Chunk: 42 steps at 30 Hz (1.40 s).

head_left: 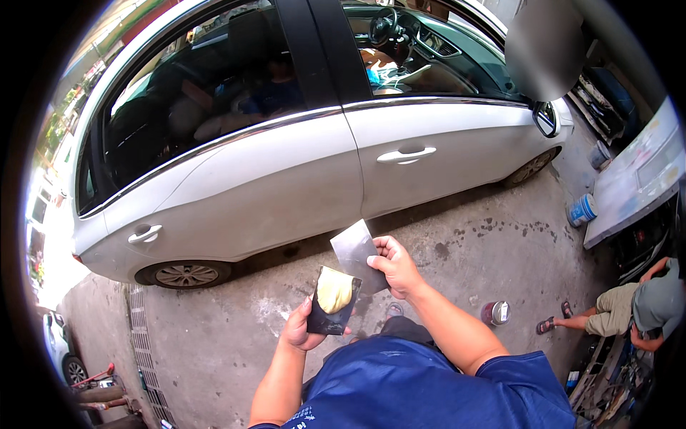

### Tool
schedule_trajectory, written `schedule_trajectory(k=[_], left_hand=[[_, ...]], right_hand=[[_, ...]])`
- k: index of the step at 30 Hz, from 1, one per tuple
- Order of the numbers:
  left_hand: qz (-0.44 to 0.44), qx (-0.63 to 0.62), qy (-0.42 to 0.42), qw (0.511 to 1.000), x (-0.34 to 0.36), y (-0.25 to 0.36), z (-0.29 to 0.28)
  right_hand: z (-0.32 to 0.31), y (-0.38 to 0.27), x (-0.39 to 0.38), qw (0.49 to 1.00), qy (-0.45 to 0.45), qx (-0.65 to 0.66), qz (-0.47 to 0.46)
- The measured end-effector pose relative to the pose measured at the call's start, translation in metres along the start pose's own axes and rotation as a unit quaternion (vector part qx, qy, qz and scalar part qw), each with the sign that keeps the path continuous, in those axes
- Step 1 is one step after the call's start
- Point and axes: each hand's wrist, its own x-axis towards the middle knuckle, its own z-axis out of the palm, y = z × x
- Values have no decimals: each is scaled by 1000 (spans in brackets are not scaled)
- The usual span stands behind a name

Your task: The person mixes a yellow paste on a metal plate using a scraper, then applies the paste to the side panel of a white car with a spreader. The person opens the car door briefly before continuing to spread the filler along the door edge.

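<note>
In the middle of the lower half, my left hand (300, 325) holds a small dark flat board (329, 326) with a thick mound of pale yellow paste (334, 289) on it. My right hand (396, 268) grips a thin grey flat sheet (349, 239), pinched under the thumb, just above and right of the board. Whether the sheet and board touch is hard to tell. Beyond both hands stands a white car (271, 189) with dark tinted rear glass.
A small tin (496, 313) is on the stained concrete floor (457, 272). At right, another person (643, 300) in grey sits near parts, a blue bucket (582, 210) and a pale leaning panel (629, 179). A drain grate (143, 357) and another car (57, 343) are at left.
</note>
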Motion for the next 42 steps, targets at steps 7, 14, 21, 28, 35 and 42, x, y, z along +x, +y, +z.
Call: schedule_trajectory(k=[7,14,21,28,35,42], left_hand=[[0,-7,2,1000,19,11,-13],[73,-19,50,996,6,43,0],[219,-91,14,971,3,15,3],[290,-91,33,952,-7,-13,15],[301,-67,66,949,-20,-2,28],[341,-23,86,936,-24,6,23]], right_hand=[[-14,13,54,999,-28,30,28],[-153,-47,199,953,175,-229,-98],[-181,-65,250,676,82,-720,-132],[-168,-69,288,613,60,-788,15],[-172,-77,307,631,38,-769,95],[-201,-53,228,626,54,-778,26]])
